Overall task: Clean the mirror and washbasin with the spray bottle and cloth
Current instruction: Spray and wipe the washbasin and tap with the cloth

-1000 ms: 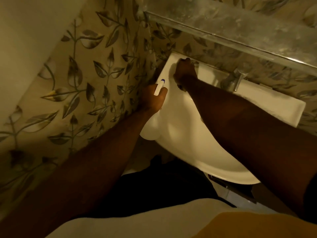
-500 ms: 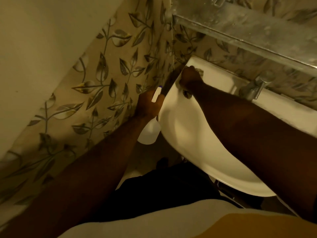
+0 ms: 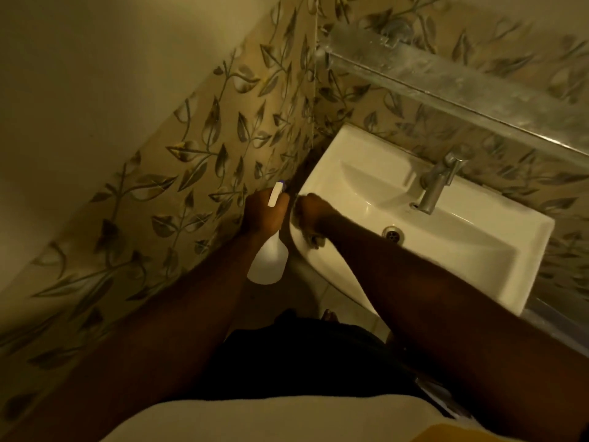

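White spray bottle point(image 3: 269, 261) hangs base-down w/ its white trigger head and blue nozzle tip up, gripped at the neck by the left hand point(image 3: 264, 212), just beside the washbasin's left rim. White rectangular washbasin point(image 3: 471, 247), wall-mounted in the corner, has a rounded front edge, a metal drain in the bowl and a chrome tap at the back. Cloth point(image 3: 314, 239) is mostly hidden: a dark bit shows under the right hand point(image 3: 310, 208), pressed on the front-left rim. Mirror can't be made out.
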A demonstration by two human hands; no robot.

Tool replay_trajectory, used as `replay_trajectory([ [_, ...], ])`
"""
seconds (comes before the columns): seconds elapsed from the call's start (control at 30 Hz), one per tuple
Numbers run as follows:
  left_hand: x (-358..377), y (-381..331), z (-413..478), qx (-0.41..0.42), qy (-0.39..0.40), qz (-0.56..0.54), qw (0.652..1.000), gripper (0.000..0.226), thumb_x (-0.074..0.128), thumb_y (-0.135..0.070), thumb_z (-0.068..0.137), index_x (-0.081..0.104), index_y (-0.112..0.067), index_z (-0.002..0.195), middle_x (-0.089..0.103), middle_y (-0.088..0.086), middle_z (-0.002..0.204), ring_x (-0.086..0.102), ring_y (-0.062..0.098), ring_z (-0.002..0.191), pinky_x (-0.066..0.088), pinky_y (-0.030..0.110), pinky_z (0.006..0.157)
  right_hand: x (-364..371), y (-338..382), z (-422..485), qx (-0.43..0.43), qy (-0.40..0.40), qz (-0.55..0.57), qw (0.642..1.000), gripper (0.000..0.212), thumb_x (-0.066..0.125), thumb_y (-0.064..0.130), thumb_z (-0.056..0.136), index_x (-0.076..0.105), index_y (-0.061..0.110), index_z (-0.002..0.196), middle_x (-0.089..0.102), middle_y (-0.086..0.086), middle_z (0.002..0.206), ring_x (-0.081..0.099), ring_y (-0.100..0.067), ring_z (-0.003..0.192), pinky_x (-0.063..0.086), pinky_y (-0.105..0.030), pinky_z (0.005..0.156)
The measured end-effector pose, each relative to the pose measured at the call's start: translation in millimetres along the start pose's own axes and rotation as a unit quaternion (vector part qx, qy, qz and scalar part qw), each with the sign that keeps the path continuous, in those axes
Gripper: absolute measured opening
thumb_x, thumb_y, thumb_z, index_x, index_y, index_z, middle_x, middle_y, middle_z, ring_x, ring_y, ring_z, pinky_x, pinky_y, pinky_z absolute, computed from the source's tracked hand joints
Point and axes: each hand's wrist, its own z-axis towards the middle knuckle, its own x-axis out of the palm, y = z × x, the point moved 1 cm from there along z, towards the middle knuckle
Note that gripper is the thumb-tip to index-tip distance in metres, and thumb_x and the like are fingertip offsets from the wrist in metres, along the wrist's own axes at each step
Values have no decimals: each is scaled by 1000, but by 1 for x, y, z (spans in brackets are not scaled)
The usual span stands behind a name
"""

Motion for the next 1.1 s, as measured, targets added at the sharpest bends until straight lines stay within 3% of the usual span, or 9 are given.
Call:
replay_trajectory([
  [0.13,-5,5,-4,-4,1,-7,1000,28,53,-27,94,62,-14,71,61,0,64,61,16,61,40,19,52,18,0,-21,-14,66,-26,997,34,58,16,101,60,3,132,60,-19,134,57,-33,125,46,-39,106],
  [0.23,-5,2,-9,29,3,-10,1000,26,55,-20,93,65,-3,75,66,10,71,64,25,70,49,26,61,20,-10,-30,4,82,17,996,38,57,15,101,59,4,138,61,-17,135,56,-34,128,44,-37,109],
  [0.4,-7,-16,-6,58,-21,-41,997,23,56,-21,93,67,-2,96,68,17,91,64,25,84,55,40,80,6,-35,-49,60,-6,298,953,34,52,4,101,67,5,132,66,-17,130,63,-36,119,50,-44,106],
  [0.47,-10,-28,-1,54,-14,-43,998,26,53,-27,94,67,-5,98,68,13,91,65,28,86,56,43,83,-2,-41,-54,86,-56,427,899,35,47,0,102,66,5,131,67,-20,129,66,-37,112,55,-47,98],
  [0.6,-16,-55,5,102,-5,-71,992,28,52,-27,94,67,-6,84,65,8,77,65,28,77,55,37,74,-22,-42,-61,59,-93,690,716,38,36,5,108,53,2,142,61,-26,136,61,-42,122,49,-54,105],
  [0.7,-16,-73,7,133,-6,-88,987,26,53,-23,93,68,-3,85,64,5,77,61,23,75,51,32,73,-40,-41,-68,15,-103,797,595,40,29,7,110,47,3,145,57,-24,140,57,-42,127,42,-56,112],
  [0.8,-13,-88,8,149,3,-101,984,29,52,-22,94,67,0,80,64,9,73,59,23,71,44,28,67,-53,-42,-81,-11,-128,855,503,42,29,4,108,46,4,146,66,-22,125,67,-34,106,54,-46,96],
  [0.93,-5,-104,7,179,26,-120,976,30,53,-21,94,66,-1,75,62,7,68,57,21,65,41,25,63,-57,-47,-98,-30,-157,888,431,40,30,6,107,50,4,142,73,-22,109,72,-32,96,63,-40,79],
  [1.1,8,-112,5,177,67,-136,973,31,53,-32,88,68,-8,77,67,7,70,62,21,67,53,32,65,-51,-55,-115,-36,-180,903,388,35,32,6,106,58,5,131,72,-23,109,71,-31,95,58,-39,86],
])
